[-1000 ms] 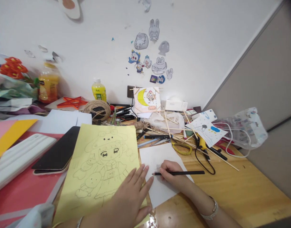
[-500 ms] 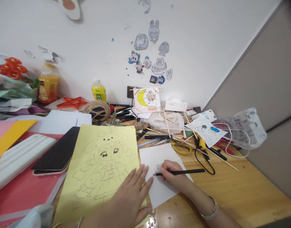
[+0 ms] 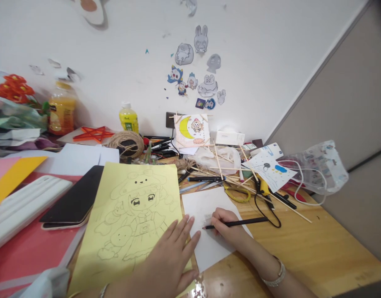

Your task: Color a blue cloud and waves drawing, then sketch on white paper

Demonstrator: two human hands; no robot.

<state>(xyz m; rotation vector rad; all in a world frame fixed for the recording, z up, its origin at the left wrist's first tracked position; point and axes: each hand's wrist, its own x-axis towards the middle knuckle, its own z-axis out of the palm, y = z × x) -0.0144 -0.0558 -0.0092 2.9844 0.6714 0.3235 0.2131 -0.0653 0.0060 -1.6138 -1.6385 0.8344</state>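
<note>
My right hand [image 3: 225, 225] is closed around a black pencil [image 3: 243, 223], its tip touching a white sheet [image 3: 206, 240] on the wooden desk [image 3: 302, 252]. My left hand [image 3: 170, 260] lies flat with fingers stretched out, pressing the lower right corner of a yellow sheet [image 3: 131, 215] that bears a pencil drawing of a cartoon girl. The left fingertips reach onto the white sheet's edge.
A black phone [image 3: 74, 200] and a white case [image 3: 22, 207] lie left on red paper. Behind the sheets are scissors [image 3: 237, 193], wooden sticks, pens, a twine roll [image 3: 126, 142], two yellow bottles, a small drawing [image 3: 269, 169] and a plastic bag [image 3: 321, 165].
The pencil's back end has tilted slightly upward and the tip has shifted a little on the white sheet. My left hand has stayed in place.
</note>
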